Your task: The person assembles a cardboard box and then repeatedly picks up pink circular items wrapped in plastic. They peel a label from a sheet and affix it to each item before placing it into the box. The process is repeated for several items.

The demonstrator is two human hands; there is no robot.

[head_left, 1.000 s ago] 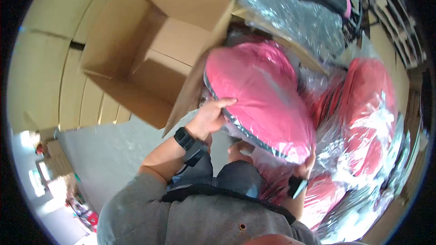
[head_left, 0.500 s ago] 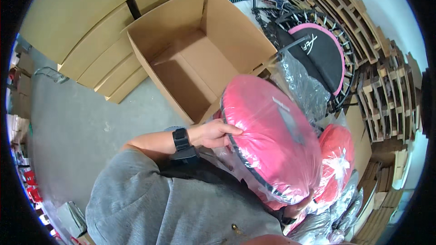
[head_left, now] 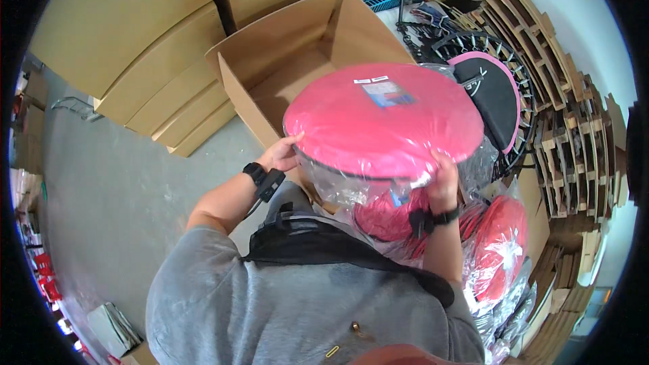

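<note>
Between my hands is a large round pink padded disc (head_left: 385, 115) in clear plastic wrapping, with a dark rim and a label on its upper face. It tilts over the near right part of an open cardboard box (head_left: 236, 98). My left hand (head_left: 280, 154) is closed on its left edge, thumb on top. On the near right edge my right hand (head_left: 443, 179) grips the disc and its plastic. Loose wrapping hangs below the rim. Much of the box's inside is hidden behind the disc.
More plastic-wrapped red bundles (head_left: 501, 250) lie at my right. Beyond the box stands a round black frame with pink trim, like a small trampoline (head_left: 490, 98). Closed cartons (head_left: 135, 40) are stacked at the left, wooden pallets (head_left: 568, 149) at the right. Grey floor (head_left: 142, 216) shows at left.
The disc has swung up and away from my body, from steeply tilted to flatter, over the box. My right hand has come forward from below it, and my left hand has shifted left.
</note>
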